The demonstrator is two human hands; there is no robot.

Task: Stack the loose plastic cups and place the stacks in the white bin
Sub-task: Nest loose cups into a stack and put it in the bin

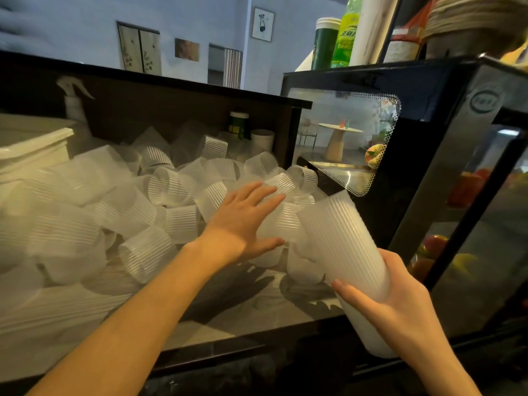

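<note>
The right hand (400,292) grips a tall stack of ribbed cups (343,247) near its lower end, fingers curled round the wall, thumb side hidden behind it. The stack tilts up and to the left, its open mouth pointing towards the heap. The left hand (243,221) is flat and spread, fingers straight, reaching over a loose cup (281,221) that lies just beside the mouth of the stack; it holds nothing yet, and whether the palm already touches that cup cannot be told.

The step in hand looks like taking the next cup and nesting it. To do it well, the person would likely close the left fingers round the cup's ribbed wall rather than its thin rim, turn it to match the cups in the stack, and slide it on straight along the stack's axis while the right hand keeps that axis steady. A skewed push could jam the cup or buckle the soft plastic.

Farther out, the heap of loose cups (137,201) covers the counter (257,310) right back to the dark rear panel, so much of the job appears to remain. The white bin (31,155) stands at the far left, well apart from the stack. A black glass-fronted cabinet (428,167) stands close on the right, so the stack's swing wants care there.
</note>
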